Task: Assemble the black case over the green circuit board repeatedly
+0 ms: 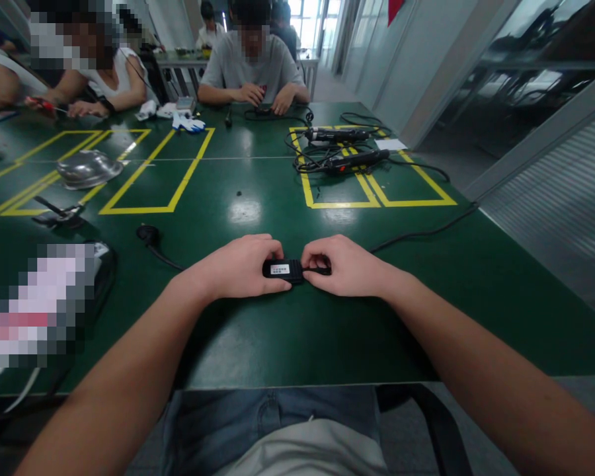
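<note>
A small black power adapter (283, 270) with a white printed label lies on the green table in front of me. My left hand (242, 266) is closed around its left end, thumb on the near side and fingers on the far side. At the adapter's right end, my right hand (350, 266) pinches the black cable (318, 270) between thumb and fingers. A black plug (147, 234) on a cord lies beyond my left wrist, its cord passing behind that hand. Another black cable (416, 234) runs off to the right from behind my right hand.
Two black electric screwdrivers (340, 135) with tangled cords lie in yellow-taped boxes. At left are a metal bowl (88, 168), a small clamp-like tool (59, 213) and a blurred-out pink item (34, 304). White-and-blue gloves (188, 123) lie farther back. A person (252, 66) works opposite; others sit at left.
</note>
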`<state>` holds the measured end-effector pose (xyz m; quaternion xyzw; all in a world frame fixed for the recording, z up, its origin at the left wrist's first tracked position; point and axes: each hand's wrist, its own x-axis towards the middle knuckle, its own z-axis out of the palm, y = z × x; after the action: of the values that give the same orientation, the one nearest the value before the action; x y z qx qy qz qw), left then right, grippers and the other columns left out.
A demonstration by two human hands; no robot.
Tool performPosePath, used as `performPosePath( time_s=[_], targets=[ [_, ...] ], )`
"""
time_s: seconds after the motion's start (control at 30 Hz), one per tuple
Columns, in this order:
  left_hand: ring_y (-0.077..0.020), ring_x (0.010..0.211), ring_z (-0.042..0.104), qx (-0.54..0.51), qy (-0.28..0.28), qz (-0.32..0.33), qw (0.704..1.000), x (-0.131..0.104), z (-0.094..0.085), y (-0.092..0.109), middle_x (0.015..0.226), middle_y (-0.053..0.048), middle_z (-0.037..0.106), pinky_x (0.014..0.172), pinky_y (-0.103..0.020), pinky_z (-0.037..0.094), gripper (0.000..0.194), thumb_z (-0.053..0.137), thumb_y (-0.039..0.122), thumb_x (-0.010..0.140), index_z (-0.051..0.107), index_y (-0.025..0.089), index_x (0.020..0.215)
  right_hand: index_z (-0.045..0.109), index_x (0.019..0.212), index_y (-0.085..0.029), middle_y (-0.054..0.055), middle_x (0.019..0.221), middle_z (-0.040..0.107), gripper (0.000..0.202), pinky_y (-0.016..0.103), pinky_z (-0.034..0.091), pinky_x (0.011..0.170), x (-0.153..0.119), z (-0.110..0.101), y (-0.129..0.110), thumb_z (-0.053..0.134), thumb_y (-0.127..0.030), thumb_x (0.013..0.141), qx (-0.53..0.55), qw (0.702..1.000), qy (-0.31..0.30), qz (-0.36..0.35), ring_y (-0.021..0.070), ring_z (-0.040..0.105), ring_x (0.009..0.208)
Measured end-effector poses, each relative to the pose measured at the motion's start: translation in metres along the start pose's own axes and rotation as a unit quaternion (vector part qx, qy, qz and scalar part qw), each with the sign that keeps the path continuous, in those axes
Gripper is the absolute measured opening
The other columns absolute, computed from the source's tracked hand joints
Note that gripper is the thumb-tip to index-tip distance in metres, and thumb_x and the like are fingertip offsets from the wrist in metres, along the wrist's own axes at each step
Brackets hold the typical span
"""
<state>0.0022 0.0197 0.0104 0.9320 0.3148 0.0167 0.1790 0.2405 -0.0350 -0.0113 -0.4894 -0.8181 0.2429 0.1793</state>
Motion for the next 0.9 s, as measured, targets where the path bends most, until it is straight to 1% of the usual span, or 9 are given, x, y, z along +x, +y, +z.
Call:
performPosePath(
  time_s=[0.17,0.3,0.47,0.67,0.8,0.9],
  targets=[
    [-0.024,0.085,0.07,-0.002,0.009,0.014,1.0,-0.0009,0.0001,-0.002,0.099,-0.005,0.073,0.074,-0.034,0.048,0.031,0.08,0.048,0.089,0.073,0.02,0.1,0.069,0.082,-0.02,-0.001,0.074,0.066,0.003,0.029,0.04,0.066,-0.0006,-0.0005,-0.0011,0.07,-0.019,0.085,-0.004,1.0,-0.001,0.005,0.0157,0.058,0.068],
    [-0.0249,0.09,0.071,-0.013,0.013,0.024,1.0,-0.0018,0.0004,-0.0029,0.101,-0.006,0.076,0.078,-0.034,0.049,0.028,0.078,0.045,0.09,0.074,0.021,0.103,0.067,0.082,-0.02,-0.001,0.075,0.066,0.005,0.029,0.04,0.066,-0.0002,-0.0005,-0.0029,0.071,-0.018,0.084,-0.008,1.0,-0.001,0.003,0.0156,0.057,0.069],
    [-0.0245,0.089,0.072,-0.021,0.022,0.035,0.999,-0.0024,0.0006,-0.0011,0.101,-0.006,0.077,0.081,-0.034,0.05,0.025,0.075,0.041,0.092,0.074,0.02,0.106,0.066,0.082,-0.02,-0.001,0.075,0.066,0.005,0.03,0.039,0.067,0.0002,0.0003,-0.0033,0.071,-0.018,0.084,0.004,1.0,-0.001,0.008,0.0159,0.057,0.069],
    [-0.0244,0.089,0.072,-0.023,0.033,0.04,0.998,-0.003,0.0,0.0011,0.101,-0.006,0.077,0.082,-0.035,0.052,0.024,0.074,0.04,0.092,0.074,0.021,0.105,0.066,0.083,-0.02,0.0,0.076,0.066,0.005,0.03,0.038,0.067,-0.0001,0.0005,-0.0024,0.071,-0.02,0.083,0.003,1.0,-0.004,0.002,0.0162,0.057,0.069],
    [-0.0248,0.09,0.072,-0.018,0.033,0.04,0.998,-0.0027,0.0003,0.001,0.102,-0.006,0.078,0.081,-0.036,0.052,0.024,0.075,0.039,0.092,0.075,0.02,0.106,0.066,0.083,-0.021,0.0,0.076,0.065,0.004,0.03,0.038,0.066,-0.0001,-0.0001,-0.0031,0.07,-0.02,0.083,-0.003,1.0,-0.005,0.003,0.0161,0.056,0.069],
    [-0.0253,0.092,0.072,-0.015,0.033,0.034,0.999,-0.0019,0.0011,0.0008,0.103,-0.006,0.078,0.081,-0.036,0.051,0.025,0.08,0.039,0.089,0.075,0.021,0.105,0.065,0.082,-0.021,0.0,0.076,0.065,0.005,0.03,0.038,0.067,-0.0003,0.0001,-0.0034,0.07,-0.02,0.083,-0.004,1.0,-0.004,0.004,0.016,0.056,0.069]
  ],
)
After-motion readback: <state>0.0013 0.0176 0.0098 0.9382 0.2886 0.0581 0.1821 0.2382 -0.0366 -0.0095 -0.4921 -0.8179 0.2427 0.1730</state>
